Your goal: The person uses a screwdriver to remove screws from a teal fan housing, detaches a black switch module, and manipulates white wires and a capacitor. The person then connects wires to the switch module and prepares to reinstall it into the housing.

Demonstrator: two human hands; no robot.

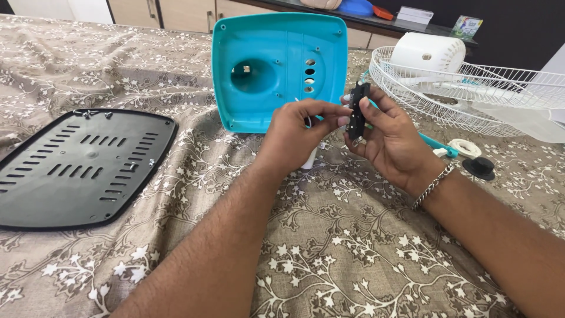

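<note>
Floral woven bedspread (353, 247) | right hand (388, 144) pinching flat black switch block (357, 111) | left hand (294, 138) touching

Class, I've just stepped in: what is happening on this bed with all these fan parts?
A person holds a small black switch block upright in the right hand, while the left hand pinches at its side. Behind the hands a turquoise housing stands on edge on the patterned bedspread. A black vented plate lies flat to the left. To the right lie a white wire guard and a black knob.
</note>
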